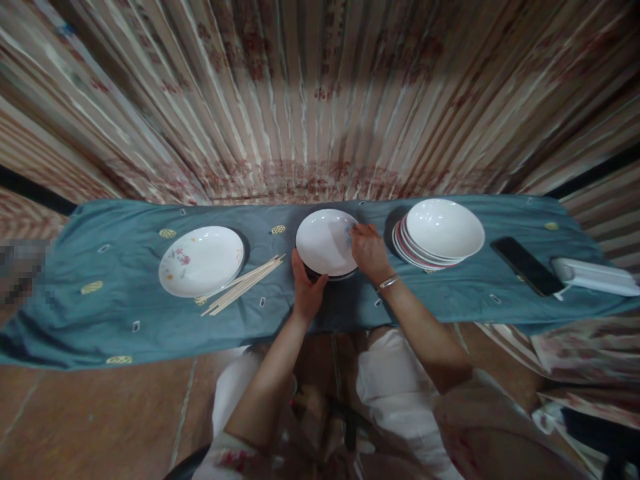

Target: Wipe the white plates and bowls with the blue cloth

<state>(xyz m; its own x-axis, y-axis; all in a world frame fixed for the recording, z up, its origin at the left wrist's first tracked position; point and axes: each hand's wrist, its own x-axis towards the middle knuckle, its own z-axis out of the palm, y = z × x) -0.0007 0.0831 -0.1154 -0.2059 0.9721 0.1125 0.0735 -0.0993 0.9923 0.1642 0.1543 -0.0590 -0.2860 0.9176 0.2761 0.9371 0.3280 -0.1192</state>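
A round white plate (326, 243) lies in the middle of the table, with a darker edge showing under its near rim. My left hand (306, 288) grips the near left rim, thumb and fingers around it. At the right rim, my right hand (369, 251) has its fingers curled over the edge; a faint bluish mark shows beside the fingertips. What lies under that palm is hidden. To the left rests a white plate with a flower pattern (200, 261), beside several pale wooden chopsticks (243, 287). Right of my hands stands a stack of white bowls and plates (445, 230), some red-rimmed.
A blue-green cloth (150, 337) covers the long narrow table. Towards its right end lie a black phone (527, 265) and a white device (597, 275). A pleated curtain (320, 120) hangs close behind the table. My knees are below the front edge.
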